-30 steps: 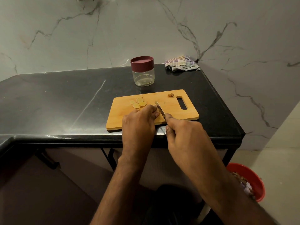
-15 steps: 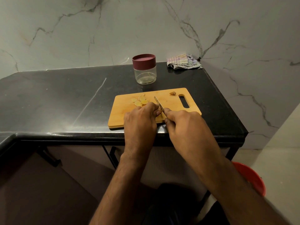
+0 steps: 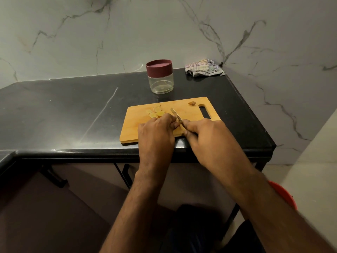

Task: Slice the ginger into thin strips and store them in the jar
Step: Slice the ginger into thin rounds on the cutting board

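A wooden cutting board (image 3: 138, 125) lies on the black counter. Several round ginger slices (image 3: 155, 112) sit near its far left part, and a small brown ginger end piece (image 3: 191, 103) lies by the handle slot. My right hand (image 3: 207, 137) grips a knife (image 3: 176, 115), blade pointing away across the board. My left hand (image 3: 157, 134) has its fingers curled over ginger beside the blade; that ginger is mostly hidden. A clear jar (image 3: 160, 79) with a maroon lid on stands behind the board.
A striped folded cloth (image 3: 204, 67) lies at the counter's back right corner against the marble wall. The counter's front edge (image 3: 73, 152) runs just under my wrists. A red bucket (image 3: 284, 194) stands on the floor to the right.
The knife blade has shifted slightly along the board with both hands still close together over the ginger. The camera view has tilted a little.
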